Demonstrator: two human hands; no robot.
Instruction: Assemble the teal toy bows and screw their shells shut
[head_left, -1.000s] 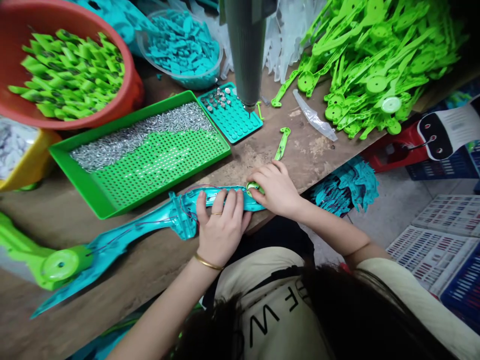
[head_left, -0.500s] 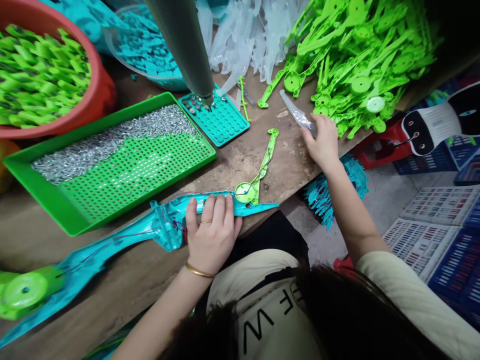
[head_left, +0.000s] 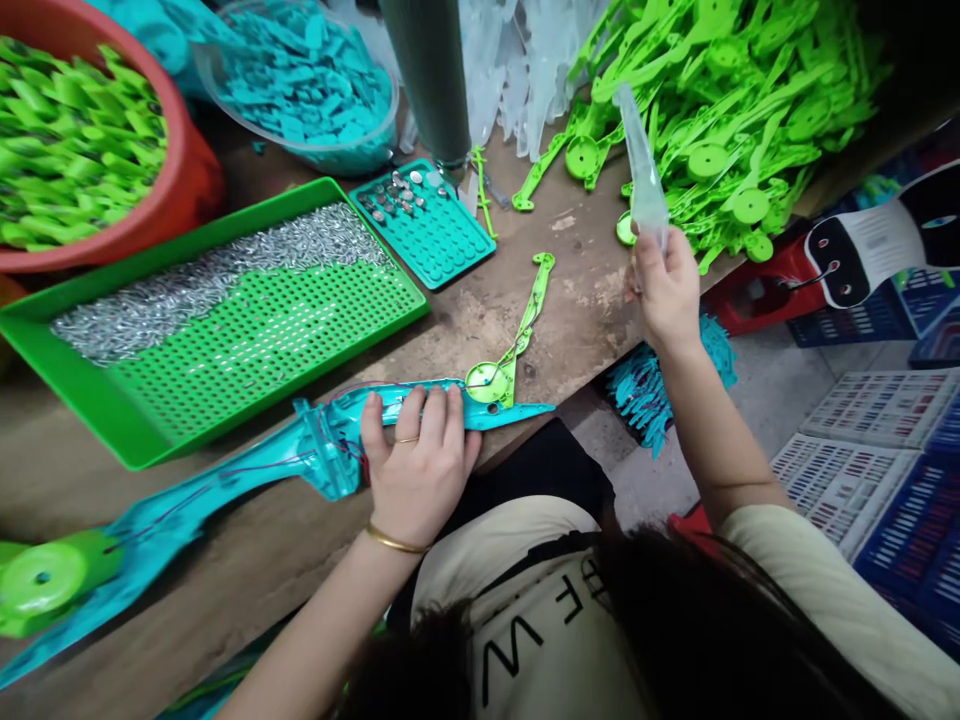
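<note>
Below centre, my left hand (head_left: 416,460) lies over a long blue plastic shell (head_left: 326,465), grip unclear, thin dark-red wires (head_left: 262,463) already laid; right of centre, my right hand (head_left: 666,292) pinches a translucent tapered plastic piece (head_left: 643,175), not yet attached.

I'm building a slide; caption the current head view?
Left hand on a teal part, right hand holding up a translucent piece.

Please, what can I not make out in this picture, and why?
Head view: part of the long turquoise plastic blade, hidden by the left hand.
Head view: lower end of the translucent tapered plastic piece, hidden by the right hand.
Head view: top of the dark grey cylinder, cut off by the upper edge.
Head view: individual silver metal pieces in the rectangular green plastic tray, too small.
</note>
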